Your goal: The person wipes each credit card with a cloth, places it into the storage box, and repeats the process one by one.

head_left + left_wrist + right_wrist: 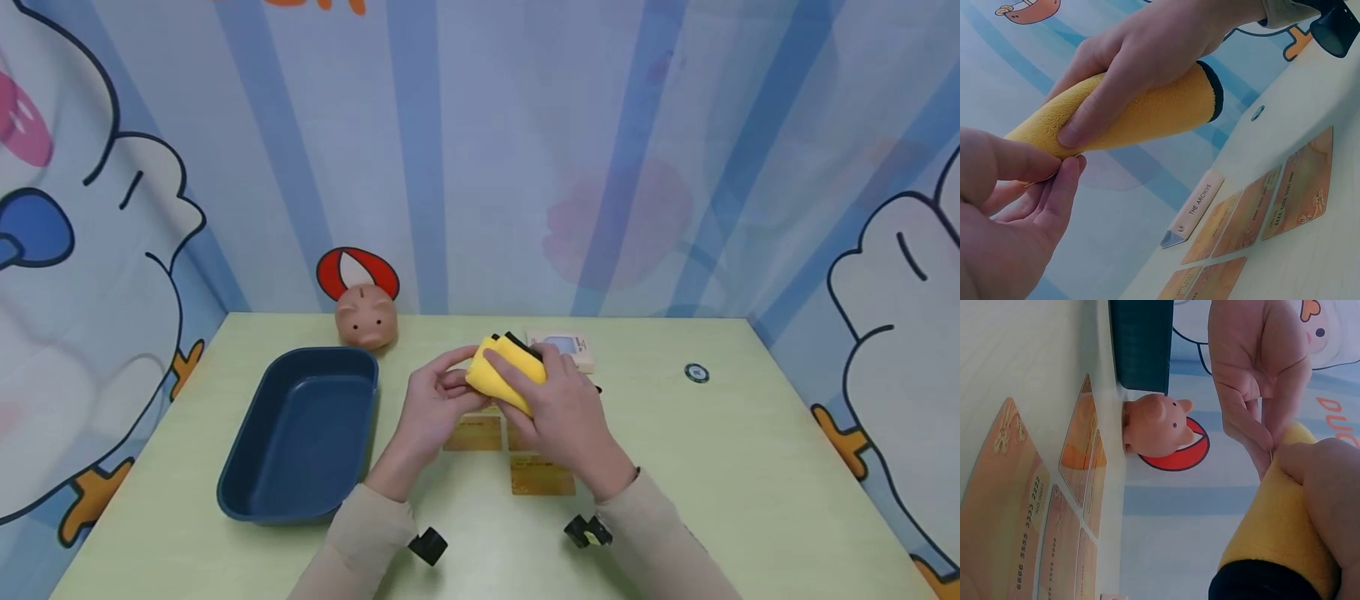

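Observation:
My right hand (pixel 566 408) grips a folded yellow cloth (pixel 498 379) with a black edge, its thumb pressing along the side in the left wrist view. My left hand (pixel 435 400) meets the cloth's narrow end. Between the left thumb and fingers, a thin pale edge (pixel 1271 454) shows in the right wrist view; it belongs to a thin flat thing mostly covered by the cloth and fingers, and I cannot tell its kind. Both hands are raised over several gold cards (pixel 543 477) laid in rows on the table, partly hidden under the hands in the head view.
A deep blue plastic bin (pixel 232 467) stands to the left. Behind it sits a pink piggy bank (pixel 366 321). A small pale box (pixel 581 357) marked "THE ARCHIVE" lies behind the right hand. Farther right is a round dark chip (pixel 697 372) on the pale green table (pixel 750 500).

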The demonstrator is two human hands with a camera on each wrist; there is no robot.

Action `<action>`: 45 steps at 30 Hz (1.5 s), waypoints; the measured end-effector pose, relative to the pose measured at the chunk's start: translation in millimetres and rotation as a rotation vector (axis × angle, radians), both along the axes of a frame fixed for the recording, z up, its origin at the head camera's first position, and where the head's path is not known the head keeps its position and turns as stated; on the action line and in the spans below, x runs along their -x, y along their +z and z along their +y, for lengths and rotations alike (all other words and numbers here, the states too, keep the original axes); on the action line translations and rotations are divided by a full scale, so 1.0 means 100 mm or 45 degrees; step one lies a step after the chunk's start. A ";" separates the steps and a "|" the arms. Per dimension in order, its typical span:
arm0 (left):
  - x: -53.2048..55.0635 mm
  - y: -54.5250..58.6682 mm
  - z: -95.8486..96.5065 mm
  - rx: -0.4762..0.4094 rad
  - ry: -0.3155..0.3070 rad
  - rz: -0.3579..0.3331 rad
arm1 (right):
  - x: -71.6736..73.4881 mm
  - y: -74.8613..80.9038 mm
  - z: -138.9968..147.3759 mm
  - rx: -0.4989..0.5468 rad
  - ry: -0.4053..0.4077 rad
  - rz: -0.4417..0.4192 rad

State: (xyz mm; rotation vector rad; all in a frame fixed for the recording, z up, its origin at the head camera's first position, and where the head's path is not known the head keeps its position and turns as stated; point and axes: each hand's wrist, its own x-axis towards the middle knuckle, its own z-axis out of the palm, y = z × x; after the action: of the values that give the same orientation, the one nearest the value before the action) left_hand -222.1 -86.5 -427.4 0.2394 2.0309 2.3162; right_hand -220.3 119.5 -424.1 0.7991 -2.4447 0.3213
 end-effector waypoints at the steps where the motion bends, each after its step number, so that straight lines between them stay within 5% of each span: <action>1: 0.00 0.01 0.00 -0.004 0.004 -0.001 | 0.01 0.00 0.00 -0.001 0.000 -0.013; 25: 0.00 0.12 -0.20 -0.025 0.041 -0.035 | 0.21 0.02 0.29 0.186 -0.004 -0.156; 36: -0.05 0.36 -0.51 0.231 0.010 -0.030 | 0.18 0.10 0.45 0.290 -0.122 -0.341; 45: -0.06 0.64 -1.11 0.540 0.085 0.061 | 0.20 0.14 0.50 0.291 -0.094 -0.342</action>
State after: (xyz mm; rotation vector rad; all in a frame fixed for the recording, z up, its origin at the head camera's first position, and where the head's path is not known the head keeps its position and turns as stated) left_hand -216.2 -197.4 -363.3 0.2078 2.5200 1.8608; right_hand -240.2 169.4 -410.5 0.5975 -2.6130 0.7051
